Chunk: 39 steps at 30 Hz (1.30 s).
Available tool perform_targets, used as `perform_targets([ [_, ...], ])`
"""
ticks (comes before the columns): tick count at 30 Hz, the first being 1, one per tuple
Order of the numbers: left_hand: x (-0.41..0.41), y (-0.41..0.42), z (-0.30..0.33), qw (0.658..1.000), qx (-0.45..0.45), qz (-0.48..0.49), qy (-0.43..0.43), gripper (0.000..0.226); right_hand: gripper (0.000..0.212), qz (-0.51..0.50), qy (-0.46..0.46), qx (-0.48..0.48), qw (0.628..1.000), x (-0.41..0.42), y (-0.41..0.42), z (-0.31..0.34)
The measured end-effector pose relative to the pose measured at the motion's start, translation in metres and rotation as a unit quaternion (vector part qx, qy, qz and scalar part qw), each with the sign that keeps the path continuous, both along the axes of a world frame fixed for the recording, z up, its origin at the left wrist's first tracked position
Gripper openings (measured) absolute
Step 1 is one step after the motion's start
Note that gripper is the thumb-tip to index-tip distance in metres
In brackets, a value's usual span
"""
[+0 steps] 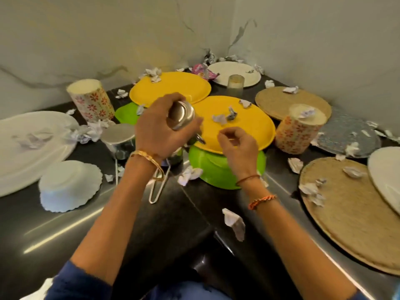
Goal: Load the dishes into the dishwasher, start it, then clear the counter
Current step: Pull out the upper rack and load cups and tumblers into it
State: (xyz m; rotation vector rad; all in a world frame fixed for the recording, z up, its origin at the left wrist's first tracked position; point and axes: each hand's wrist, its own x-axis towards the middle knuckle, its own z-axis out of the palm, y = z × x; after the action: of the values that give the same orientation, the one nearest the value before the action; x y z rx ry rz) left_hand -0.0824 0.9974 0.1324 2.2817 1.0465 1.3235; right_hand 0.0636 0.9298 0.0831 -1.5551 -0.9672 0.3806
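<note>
Above the cluttered surface (65, 230), my left hand (160, 128) wraps a steel cup (180, 115); my right hand (237, 148) hovers half-curled, holding nothing, over the yellow plate (249, 128).

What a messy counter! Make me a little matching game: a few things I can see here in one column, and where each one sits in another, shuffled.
Things:
1. small steel bowl
2. near yellow plate
3. white scalloped bowl
4. clear glass

Places or states:
A. upside down on the dark counter, near left
B. gripped in the left hand
C. standing in front of the far white plate
D. resting on the green bowl

Pairs: 1-B, 2-D, 3-A, 4-C
</note>
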Motion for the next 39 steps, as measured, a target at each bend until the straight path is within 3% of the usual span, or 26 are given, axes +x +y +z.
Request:
perform_targets([
  [1,-0.01,0.009,0.002,1.0,0.0,0.017,-0.003,0.064,0.008,0.033,-0.033,-0.01,0.999,-0.017,0.006,-0.003],
  [5,-0.038,0.034,0.004,0.997,-0.006,0.069,-0.019,0.062,0.066,0.121,-0.211,-0.067,0.968,-0.067,0.032,-0.02],
  [10,-0.044,0.048,-0.01,0.996,-0.032,0.079,-0.04,0.061,0.107,0.111,-0.251,-0.183,0.944,-0.094,0.052,-0.033],
  [13,-0.037,0.048,-0.019,0.996,-0.047,0.057,-0.046,0.064,0.097,0.087,-0.269,-0.198,0.938,-0.096,0.056,-0.036],
  [16,-0.03,0.043,-0.021,0.995,-0.05,0.047,-0.069,0.064,0.083,0.048,-0.246,-0.138,0.958,-0.087,0.046,-0.029],
  [21,-0.003,0.036,0.001,0.99,-0.044,-0.019,-0.133,0.057,0.083,-0.08,-0.235,-0.009,0.969,-0.038,0.001,-0.002],
  [26,0.065,-0.002,0.014,0.972,-0.054,-0.171,-0.153,0.053,0.085,-0.214,-0.071,0.058,0.972,0.013,-0.075,0.019],
  [29,0.106,-0.041,0.006,0.954,-0.042,-0.267,-0.131,0.049,0.079,-0.324,-0.005,0.086,0.942,0.03,-0.134,0.022],
  [32,0.134,-0.092,0.001,0.923,0.014,-0.381,-0.056,0.05,0.075,-0.42,0.015,0.107,0.901,0.036,-0.201,0.025],
  [36,0.146,-0.165,-0.007,0.86,0.108,-0.5,0.004,0.055,0.082,-0.547,0.015,0.141,0.825,0.026,-0.291,0.028],
  [39,0.144,-0.224,-0.009,0.817,0.116,-0.565,0.006,0.058,0.08,-0.593,0.011,0.182,0.784,0.008,-0.348,0.029],
])
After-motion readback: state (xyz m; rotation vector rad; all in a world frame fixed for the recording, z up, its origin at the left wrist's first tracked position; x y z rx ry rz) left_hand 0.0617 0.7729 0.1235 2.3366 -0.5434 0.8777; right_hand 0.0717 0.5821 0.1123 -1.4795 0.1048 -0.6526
